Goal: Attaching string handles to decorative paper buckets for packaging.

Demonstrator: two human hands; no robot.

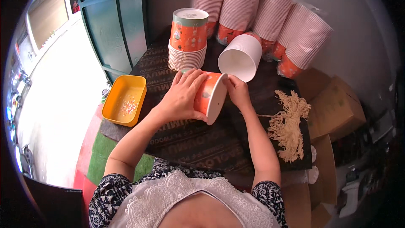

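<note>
An orange paper bucket (207, 94) with a white rim lies tilted on its side above the dark table, its mouth facing right. My left hand (180, 95) is wrapped round its outer wall, thumb near the rim. A small dark dot shows on the white inner wall. My right hand (238, 93) is closed in a pinch at the far side of the rim; what its fingertips hold is hidden. Just behind, a white bucket (240, 57) lies with its mouth toward me. Left of that stands an upside-down stack of orange buckets (190, 38), with cord hanging at its rims.
A yellow tray (140, 97) with small coloured bits stands at the left table edge. A bundle of beige cords (289, 128) lies at the right. Several bagged bucket stacks (240, 2) lean on the back wall. Cardboard boxes (337, 109) stand right of the table, a green door (112, 25) back left.
</note>
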